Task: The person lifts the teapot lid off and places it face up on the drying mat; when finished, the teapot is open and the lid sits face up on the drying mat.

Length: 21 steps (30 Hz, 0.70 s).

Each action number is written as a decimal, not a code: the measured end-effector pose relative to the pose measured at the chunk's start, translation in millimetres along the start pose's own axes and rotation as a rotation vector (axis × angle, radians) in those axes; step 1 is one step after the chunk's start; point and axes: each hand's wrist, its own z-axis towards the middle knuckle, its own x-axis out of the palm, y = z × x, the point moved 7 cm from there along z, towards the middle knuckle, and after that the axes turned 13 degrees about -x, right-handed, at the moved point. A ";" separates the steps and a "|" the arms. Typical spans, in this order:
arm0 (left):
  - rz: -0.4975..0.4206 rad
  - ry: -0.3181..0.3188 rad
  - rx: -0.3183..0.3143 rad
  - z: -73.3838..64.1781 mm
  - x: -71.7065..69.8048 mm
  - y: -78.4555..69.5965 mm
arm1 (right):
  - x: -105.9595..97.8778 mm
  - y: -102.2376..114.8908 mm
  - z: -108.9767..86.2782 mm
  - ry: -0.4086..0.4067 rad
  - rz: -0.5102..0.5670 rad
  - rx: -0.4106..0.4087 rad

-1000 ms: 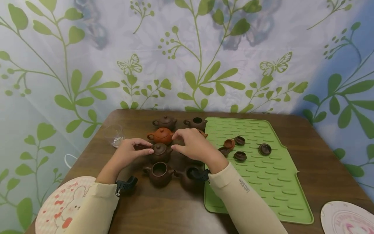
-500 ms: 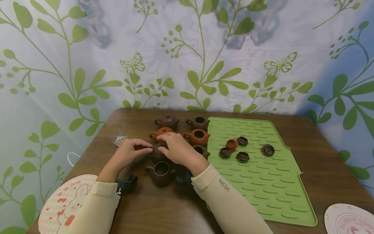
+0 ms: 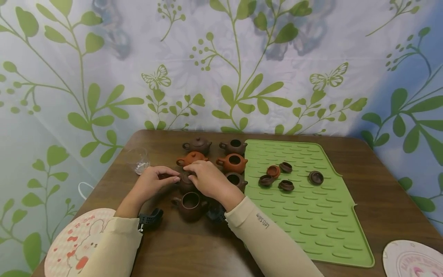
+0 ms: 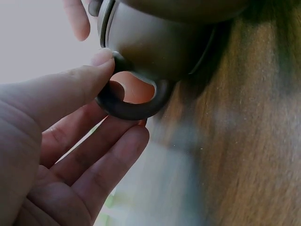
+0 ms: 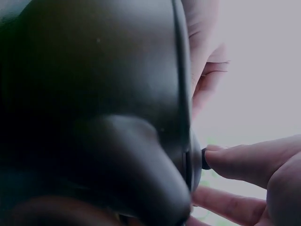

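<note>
The head view shows both hands meeting over a dark brown lidded teapot (image 4: 150,47), which sits left of the middle of the wooden table (image 3: 180,246). The left hand (image 3: 152,182) pinches its loop handle (image 4: 127,110), thumb on top and fingers below. The right hand (image 3: 209,180) bends over the pot's lid (image 5: 195,167) and holds it, thumb tip against the small knob (image 5: 205,159) and another finger at the lid's edge.

Just behind, toward the table's back edge, stand a lidded orange-red teapot (image 3: 192,157) and a lidded dark teapot (image 3: 198,146). An uncovered brown teapot (image 3: 190,211) stands in front. Three more uncovered pots, a dark one (image 3: 226,147), an orange one (image 3: 229,164) and another dark one (image 3: 239,187), line the left edge of the green mat (image 3: 311,215). Five loose lids (image 3: 316,177) lie on the mat, one of them orange. A clear container (image 3: 137,157) stands near the table's left edge. A rabbit-print placemat (image 3: 65,246) lies toward the front left corner, another round placemat (image 3: 415,257) toward the front right.
</note>
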 end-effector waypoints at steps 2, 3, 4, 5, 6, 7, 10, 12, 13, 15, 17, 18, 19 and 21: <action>-0.004 0.001 -0.002 -0.6 0.3 0.6 | 1.8 0.2 0.4 0.001 -0.004 -0.003; -0.004 0.000 -0.001 -0.8 0.3 0.8 | 2.3 0.3 0.5 -0.001 -0.007 -0.004; -0.004 0.000 -0.001 -0.9 0.5 0.9 | 2.4 0.4 0.5 -0.004 -0.005 -0.003; -0.002 -0.003 0.001 -1.0 0.4 0.9 | 2.4 0.0 0.6 -0.007 -0.007 -0.001; -0.003 -0.004 0.001 -1.0 0.4 0.8 | 2.3 -0.3 0.6 -0.011 -0.007 0.001; -0.003 -0.006 0.002 -1.1 0.4 0.8 | 2.1 -0.5 0.6 -0.015 -0.007 0.003; -0.006 -0.009 0.004 -1.2 0.2 0.7 | 2.0 -1.6 1.2 -0.027 -0.003 0.005; -0.010 -0.010 0.004 -1.1 0.1 0.7 | 2.3 -2.2 1.7 -0.032 -0.002 0.006; -0.010 -0.011 0.004 -1.2 0.1 0.8 | 2.5 -2.3 1.9 -0.034 -0.002 0.006; -0.010 -0.011 0.005 -1.2 0.1 0.6 | 2.6 -2.6 2.1 -0.038 -0.001 0.008; -0.008 -0.011 0.005 -1.2 0.1 0.3 | 2.8 -2.9 2.0 -0.041 -0.002 0.009; -0.005 -0.012 0.006 -1.2 0.2 0.1 | 2.6 -2.7 1.8 -0.043 -0.002 0.010; -0.005 -0.012 0.006 -1.1 0.3 0.0 | 2.8 -3.0 1.7 -0.045 -0.002 0.009; -0.007 -0.011 0.005 -1.1 0.6 0.2 | 3.0 -3.2 1.7 -0.048 -0.002 0.008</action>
